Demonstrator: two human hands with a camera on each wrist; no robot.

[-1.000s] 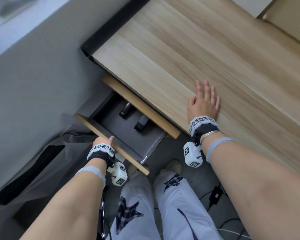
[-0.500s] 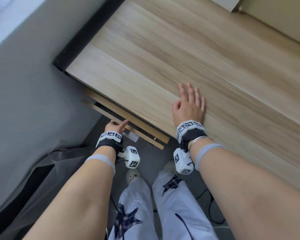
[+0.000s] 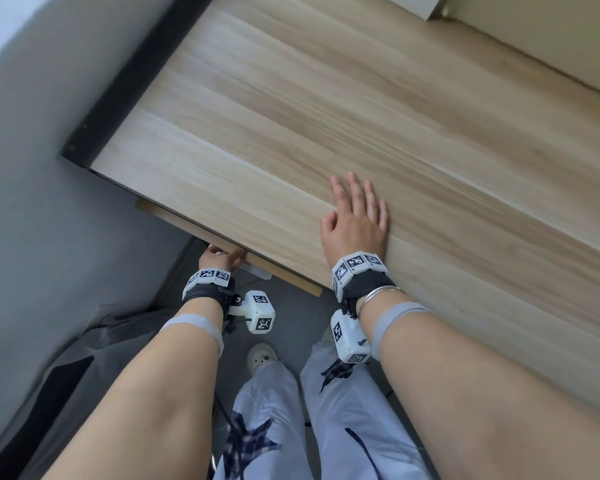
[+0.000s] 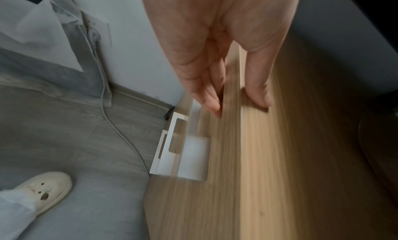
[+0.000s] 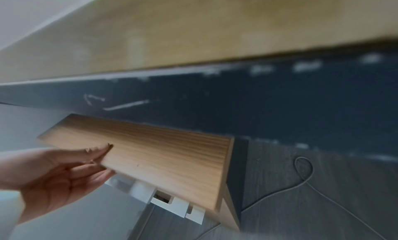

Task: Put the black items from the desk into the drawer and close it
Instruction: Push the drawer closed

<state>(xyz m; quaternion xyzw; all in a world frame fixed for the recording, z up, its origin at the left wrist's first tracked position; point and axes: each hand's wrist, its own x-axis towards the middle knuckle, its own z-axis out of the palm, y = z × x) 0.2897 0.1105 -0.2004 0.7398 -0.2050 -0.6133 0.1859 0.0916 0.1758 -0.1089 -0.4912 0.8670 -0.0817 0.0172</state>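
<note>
The wooden drawer front [image 3: 284,273] is pushed in under the desk top [image 3: 361,116], and only a thin strip of it shows in the head view. My left hand [image 3: 222,256] presses on it with straight fingers. In the left wrist view the fingers [image 4: 212,99] lie on the front face of the drawer front [image 4: 237,158] and the thumb rests on its top edge. The right wrist view shows that left hand [image 5: 64,172] flat against the drawer front [image 5: 163,158]. My right hand [image 3: 357,216] lies flat and open on the desk top. No black items are in view.
A grey wall [image 3: 32,168] stands close on the left, with dark cloth [image 3: 66,375] on the floor below it. My legs and a white shoe [image 3: 262,358] are under the desk edge. A cable [image 4: 120,129] runs across the floor. White brackets [image 5: 168,201] hang under the drawer.
A second ago the drawer stood open with two black items inside. My left hand has pushed it in under the desk, hiding them. The right hand stayed flat on the desk.
</note>
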